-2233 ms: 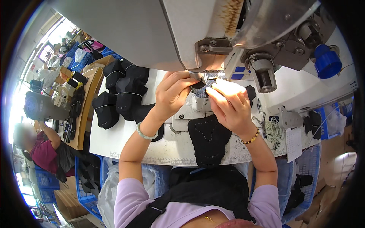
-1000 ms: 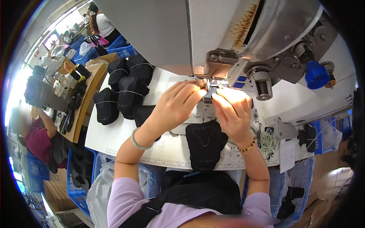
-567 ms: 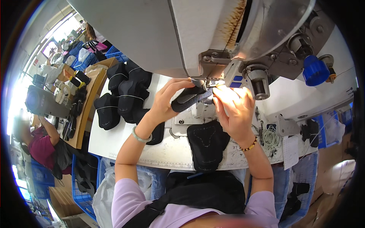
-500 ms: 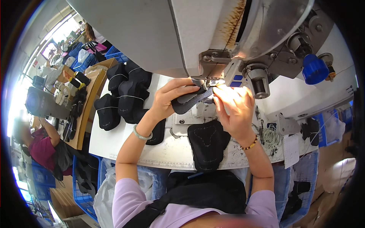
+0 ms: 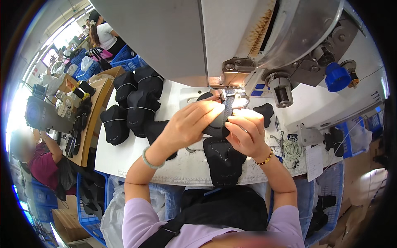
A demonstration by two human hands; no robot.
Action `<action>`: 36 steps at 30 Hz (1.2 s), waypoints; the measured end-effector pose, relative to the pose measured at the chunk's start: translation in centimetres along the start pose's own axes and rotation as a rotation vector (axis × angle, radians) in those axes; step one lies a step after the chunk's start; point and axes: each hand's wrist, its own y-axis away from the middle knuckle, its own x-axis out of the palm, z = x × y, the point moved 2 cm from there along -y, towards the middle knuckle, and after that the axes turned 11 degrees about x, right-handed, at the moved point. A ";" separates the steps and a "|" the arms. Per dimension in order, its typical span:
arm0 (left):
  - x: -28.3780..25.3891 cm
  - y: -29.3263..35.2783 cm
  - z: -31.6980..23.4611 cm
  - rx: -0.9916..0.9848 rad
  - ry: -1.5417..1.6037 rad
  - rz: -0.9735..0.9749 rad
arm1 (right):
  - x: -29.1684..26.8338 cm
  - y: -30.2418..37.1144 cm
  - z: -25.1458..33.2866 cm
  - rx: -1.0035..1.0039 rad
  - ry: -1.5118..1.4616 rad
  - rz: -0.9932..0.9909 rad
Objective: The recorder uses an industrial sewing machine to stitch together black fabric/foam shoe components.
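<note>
Under the needle area of a white sewing machine (image 5: 165, 41) lies a black fabric piece (image 5: 216, 131) with a grey textured strip (image 5: 228, 106) along it. My left hand (image 5: 186, 126) is closed on the piece's left side, thumb and fingers pressed on it near the presser foot (image 5: 235, 91). My right hand (image 5: 249, 131) pinches the right edge by the strip, fingers bent together. Just nearer to me, a black padded piece with white stitch marks (image 5: 224, 161) lies flat on the table. The hands hide part of the held piece.
Tied black padded bundles (image 5: 140, 109) sit at the left of the white table (image 5: 190, 171). To the right are a small black piece (image 5: 264, 113), a coil of pale cord (image 5: 292, 149) and a paper sheet (image 5: 314, 162). Blue baskets (image 5: 89, 206) flank the table; a co-worker in maroon (image 5: 43, 165) sits left.
Both hands have come nearer to me, and the black piece has turned so its grey strip runs toward me from the presser foot. A small black piece now shows beyond my right hand.
</note>
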 end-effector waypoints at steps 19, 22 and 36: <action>2.7 0.3 -1.6 -0.030 -0.168 -0.135 | -1.9 -1.1 -1.3 -0.086 -0.088 0.086; 2.9 0.4 -1.1 -0.042 -0.138 -0.133 | -1.6 -1.2 -1.6 -0.083 -0.085 0.083; 3.7 1.1 1.6 0.119 -0.179 -0.270 | -1.1 -1.7 -1.2 -0.017 0.018 0.054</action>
